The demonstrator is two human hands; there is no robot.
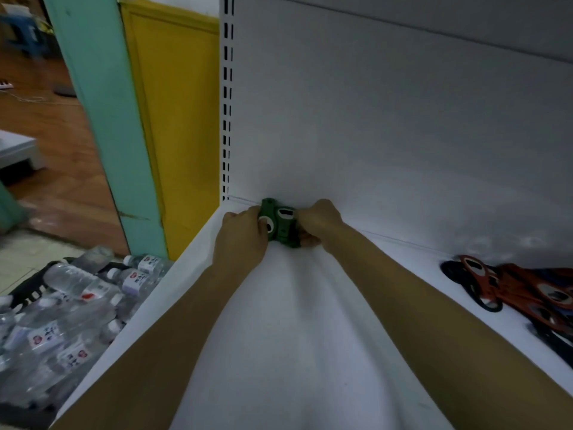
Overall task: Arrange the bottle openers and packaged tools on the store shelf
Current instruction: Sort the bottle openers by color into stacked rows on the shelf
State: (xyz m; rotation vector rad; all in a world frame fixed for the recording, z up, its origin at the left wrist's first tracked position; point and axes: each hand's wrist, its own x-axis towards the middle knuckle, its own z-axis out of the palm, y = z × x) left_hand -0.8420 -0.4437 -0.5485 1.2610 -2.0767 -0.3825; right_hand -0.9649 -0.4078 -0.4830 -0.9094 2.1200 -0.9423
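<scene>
Sitting between both hands' grips: green bottle openers (280, 223).

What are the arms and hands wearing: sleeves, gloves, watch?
Nothing visible. Left hand and right hand are bare, no gloves or rings seen. Both forearms bare to the frame edge: no sleeves, watch or bands.

- shelf (279, 305): white painted metal, smooth, matt
- green bottle openers (280, 226): matt plastic look
- water bottles (71, 293): clear glossy plastic, paper labels
- floor (52, 135): glossy wood
</scene>
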